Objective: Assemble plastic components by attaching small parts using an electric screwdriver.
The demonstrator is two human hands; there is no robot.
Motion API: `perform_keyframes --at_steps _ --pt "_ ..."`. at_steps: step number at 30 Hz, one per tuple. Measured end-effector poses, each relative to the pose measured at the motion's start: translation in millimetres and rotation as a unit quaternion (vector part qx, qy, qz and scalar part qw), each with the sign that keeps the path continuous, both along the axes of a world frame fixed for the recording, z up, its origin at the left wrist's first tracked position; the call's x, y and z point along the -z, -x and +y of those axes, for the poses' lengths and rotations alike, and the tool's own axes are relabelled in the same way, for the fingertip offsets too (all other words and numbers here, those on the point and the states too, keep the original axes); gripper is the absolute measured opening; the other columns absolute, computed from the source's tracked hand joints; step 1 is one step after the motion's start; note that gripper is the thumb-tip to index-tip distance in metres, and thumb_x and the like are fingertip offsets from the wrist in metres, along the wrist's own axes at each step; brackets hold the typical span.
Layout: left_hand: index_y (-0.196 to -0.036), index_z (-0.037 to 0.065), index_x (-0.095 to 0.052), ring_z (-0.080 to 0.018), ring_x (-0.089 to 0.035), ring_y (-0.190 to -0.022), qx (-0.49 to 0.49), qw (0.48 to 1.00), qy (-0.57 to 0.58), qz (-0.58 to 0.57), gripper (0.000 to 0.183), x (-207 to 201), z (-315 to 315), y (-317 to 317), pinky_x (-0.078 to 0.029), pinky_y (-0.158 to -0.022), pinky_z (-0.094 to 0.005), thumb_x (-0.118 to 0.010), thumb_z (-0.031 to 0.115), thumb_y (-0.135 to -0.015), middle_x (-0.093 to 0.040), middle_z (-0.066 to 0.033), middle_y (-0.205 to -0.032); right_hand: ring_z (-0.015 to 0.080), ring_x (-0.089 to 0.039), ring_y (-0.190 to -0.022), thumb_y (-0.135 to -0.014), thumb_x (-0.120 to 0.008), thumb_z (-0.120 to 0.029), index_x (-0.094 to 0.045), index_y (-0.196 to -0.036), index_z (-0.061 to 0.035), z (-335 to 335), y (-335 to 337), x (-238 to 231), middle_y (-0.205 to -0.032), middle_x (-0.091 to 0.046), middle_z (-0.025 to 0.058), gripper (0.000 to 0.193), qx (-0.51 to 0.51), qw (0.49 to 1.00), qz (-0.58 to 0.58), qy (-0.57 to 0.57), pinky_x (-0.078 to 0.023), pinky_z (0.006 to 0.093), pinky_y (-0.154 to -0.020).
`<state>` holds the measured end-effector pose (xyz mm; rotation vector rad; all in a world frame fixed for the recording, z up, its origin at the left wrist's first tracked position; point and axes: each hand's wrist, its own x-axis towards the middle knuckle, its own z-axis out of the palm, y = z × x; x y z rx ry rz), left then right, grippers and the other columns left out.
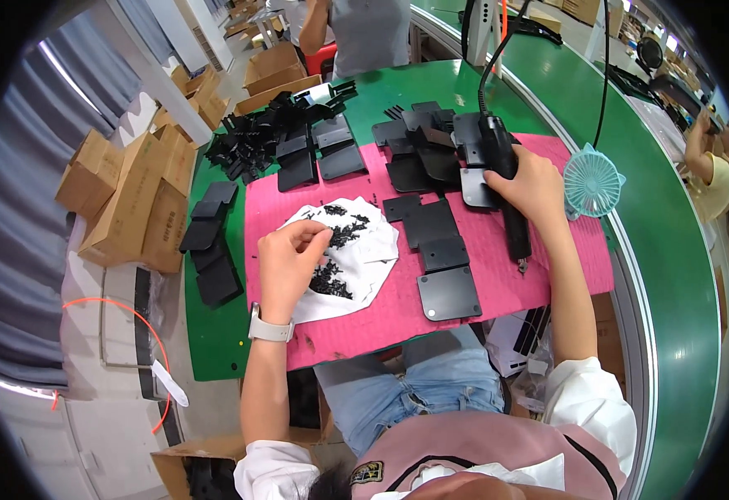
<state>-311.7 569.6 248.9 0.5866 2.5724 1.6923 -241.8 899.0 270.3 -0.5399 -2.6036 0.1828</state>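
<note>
My left hand [285, 265] hovers at the edge of a white cloth [375, 268], thumb and fingertips pinched together. Whatever may be between those fingertips is too small to make out. Small black screws [329, 282] lie in loose piles on the cloth beside and below this hand. A black electric screwdriver [517, 237] is gripped in my right hand [534, 185], its bit pointing down toward the pink sheet [356, 337] and its cord running up. Between the hands lies a black hinged-looking plate part [449, 294], flat on the sheet.
More black plates [421, 158] are stacked behind, with a pile of black brackets [256, 137] at the far left. Other plates [213, 250] line the table's left edge. A light-blue fan [594, 182] stands right. Cardboard boxes [135, 200] sit left; a person [371, 37] is across the table.
</note>
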Motion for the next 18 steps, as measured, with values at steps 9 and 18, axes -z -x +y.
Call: perform_keyframes --at_steps 9,18 --pt "-0.094 -0.004 -0.061 -0.005 -0.046 -0.057 0.18 0.907 -0.258 -0.28 0.021 -8.9 39.3 -27.5 -0.038 -0.052 -0.0193 -0.054 0.016 -0.094 -0.057 -0.0021 -0.073 0.0183 -0.051 -0.057 -0.092 -0.045 -0.035 -0.041 -0.129 -0.0009 -58.7 -7.5 -69.4 -0.076 -0.052 0.0069 0.051 -0.371 0.518 0.288 0.714 -0.047 0.0348 -0.064" --pt "-0.098 -0.003 -0.062 -0.0082 -0.053 -0.059 0.218 0.865 -0.344 -0.293 0.019 -2.6 66.7 -47.1 -0.044 -0.055 -0.0196 -0.062 0.014 -0.089 -0.064 -0.0091 -0.08 0.0118 -0.041 -0.045 -0.09 -0.046 -0.044 -0.04 -0.128 -0.0001 -70.4 -11.1 -75.2 -0.064 -0.043 0.0012 0.058 -0.572 0.428 0.339 0.612 -0.04 0.0305 -0.059"
